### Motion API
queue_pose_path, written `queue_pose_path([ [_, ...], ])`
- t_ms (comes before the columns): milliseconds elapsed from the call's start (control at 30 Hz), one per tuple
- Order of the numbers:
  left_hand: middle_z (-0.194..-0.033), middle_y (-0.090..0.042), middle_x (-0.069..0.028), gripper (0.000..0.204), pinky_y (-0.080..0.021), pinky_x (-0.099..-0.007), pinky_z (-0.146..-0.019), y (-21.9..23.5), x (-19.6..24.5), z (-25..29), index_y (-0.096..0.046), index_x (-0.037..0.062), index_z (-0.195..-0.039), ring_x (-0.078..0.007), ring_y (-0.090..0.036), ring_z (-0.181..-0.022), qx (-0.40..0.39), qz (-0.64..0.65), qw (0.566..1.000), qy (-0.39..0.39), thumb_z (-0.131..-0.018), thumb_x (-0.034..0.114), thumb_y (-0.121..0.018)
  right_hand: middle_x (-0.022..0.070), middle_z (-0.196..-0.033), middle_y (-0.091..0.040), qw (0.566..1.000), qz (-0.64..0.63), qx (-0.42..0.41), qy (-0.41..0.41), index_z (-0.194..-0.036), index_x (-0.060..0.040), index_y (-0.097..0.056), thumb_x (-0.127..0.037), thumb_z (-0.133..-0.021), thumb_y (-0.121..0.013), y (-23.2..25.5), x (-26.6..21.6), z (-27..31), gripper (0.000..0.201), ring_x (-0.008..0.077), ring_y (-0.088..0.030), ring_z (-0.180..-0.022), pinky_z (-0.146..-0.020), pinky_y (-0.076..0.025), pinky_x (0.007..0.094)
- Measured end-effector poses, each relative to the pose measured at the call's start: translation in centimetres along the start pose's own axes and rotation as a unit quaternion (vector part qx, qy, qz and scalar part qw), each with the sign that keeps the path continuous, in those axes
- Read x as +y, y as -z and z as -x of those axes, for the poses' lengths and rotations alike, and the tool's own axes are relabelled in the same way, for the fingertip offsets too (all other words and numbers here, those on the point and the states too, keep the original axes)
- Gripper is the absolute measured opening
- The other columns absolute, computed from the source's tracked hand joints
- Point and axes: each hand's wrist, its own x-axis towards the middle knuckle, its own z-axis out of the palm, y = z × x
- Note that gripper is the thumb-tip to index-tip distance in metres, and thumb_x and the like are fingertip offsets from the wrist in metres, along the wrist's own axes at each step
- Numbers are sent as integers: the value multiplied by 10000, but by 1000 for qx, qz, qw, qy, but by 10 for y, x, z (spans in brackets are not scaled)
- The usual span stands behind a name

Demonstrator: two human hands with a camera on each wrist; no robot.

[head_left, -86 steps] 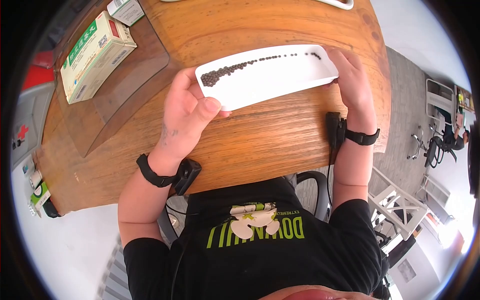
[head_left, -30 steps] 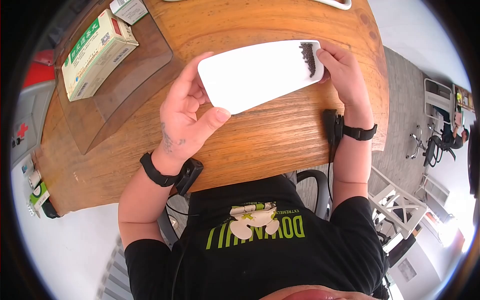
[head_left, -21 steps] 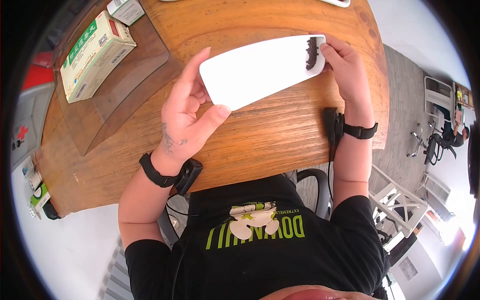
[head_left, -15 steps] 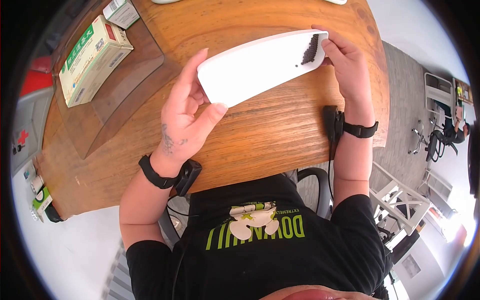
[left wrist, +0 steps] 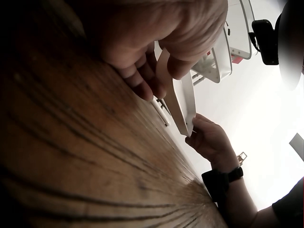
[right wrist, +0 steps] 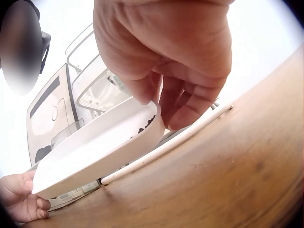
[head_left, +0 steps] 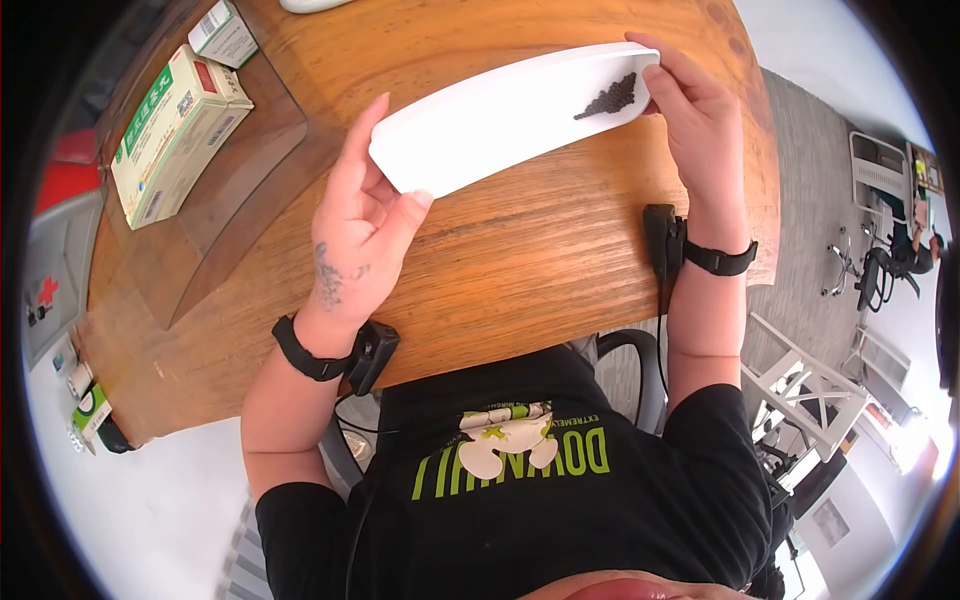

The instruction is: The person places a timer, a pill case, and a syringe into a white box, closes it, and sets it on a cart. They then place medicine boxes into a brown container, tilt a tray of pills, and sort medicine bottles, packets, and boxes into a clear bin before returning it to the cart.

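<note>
A long white tray (head_left: 500,120) is held above the table between both hands, its right end higher in the head view. Small dark pellets (head_left: 610,98) lie in a wedge-shaped cluster near its right end; some show in the right wrist view (right wrist: 147,124). The left hand (head_left: 360,225) grips the left end, thumb at the near corner and fingers behind. The right hand (head_left: 700,140) pinches the right end, thumb on the rim and fingers underneath. In the left wrist view the tray (left wrist: 183,99) hangs clear of the wood.
On the wooden table (head_left: 520,270), a green-and-cream box (head_left: 180,135) and a smaller white box (head_left: 224,35) sit on a dark translucent sheet (head_left: 260,140) at the left. A white rim (head_left: 315,4) shows at the far edge. A person sits in the background at right.
The pellets first lay in a line from the left end, then gathered at the right end; now they spread slightly leftward along the near side. The tray has shifted a little farther away and tilted.
</note>
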Motion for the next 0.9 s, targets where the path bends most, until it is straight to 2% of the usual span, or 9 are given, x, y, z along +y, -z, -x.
queue_pose_path([
  [167, -1445, -522, -138, 717, -399, -365, -1137, 0, 0, 0, -212, 16, -1601, -204, -523, -1320, 9, -10, 1000, 15, -983, -59, -568, -22, -899, -662, 1000, 11, 3, 20, -1289, -42, -700, -112, -1028, -584, 2, 0, 0, 294, 64, -559, -805, -748, -474, 223],
  [367, -1440, -528, -147, 726, -412, -364, -1128, 0, -1, -1, -187, 12, -1604, -209, -532, -1311, 21, -9, 999, 23, -987, -54, -564, -30, -947, -675, 998, -23, 21, 47, -1280, -50, -708, -113, -1024, -609, 4, -1, 2, 282, 55, -561, -855, -796, -457, 204],
  [467, -1419, -541, -157, 747, -432, -366, -1110, 0, 0, -1, -156, 15, -1609, -213, -549, -1290, 28, -12, 999, 26, -986, -53, -563, 30, -1025, -709, 998, 15, 18, 62, -1271, 0, -694, -187, -1071, -515, 5, -3, 5, 327, 96, -616, -925, -847, -477, 235],
  [567, -1394, -553, -162, 754, -459, -367, -1085, -1, 3, -1, -142, 23, -1609, -211, -567, -1265, 31, -12, 999, 33, -986, -52, -561, 86, -1061, -736, 995, -89, 30, 43, -1228, 65, -673, -114, -1047, -553, -2, -1, 4, 281, 136, -669, -953, -853, -522, 262],
  [667, -1373, -563, -160, 742, -477, -365, -1067, -2, 5, -1, -156, 31, -1603, -206, -580, -1246, 31, -14, 999, 37, -986, -53, -559, 53, -1132, -712, 995, -99, 27, 20, -1274, 64, -656, -69, -1033, -578, -2, -8, 5, 286, 100, -631, -1026, -913, -497, 242],
  [900, -1364, -569, -144, 712, -480, -361, -1064, -2, 4, -2, -191, 27, -1593, -201, -585, -1238, 29, -10, 999, 38, -986, -58, -553, 60, -1128, -717, 993, -106, 30, 31, -1252, 60, -669, -91, -1035, -579, -3, -12, 6, 279, 111, -641, -1018, -908, -501, 249],
])
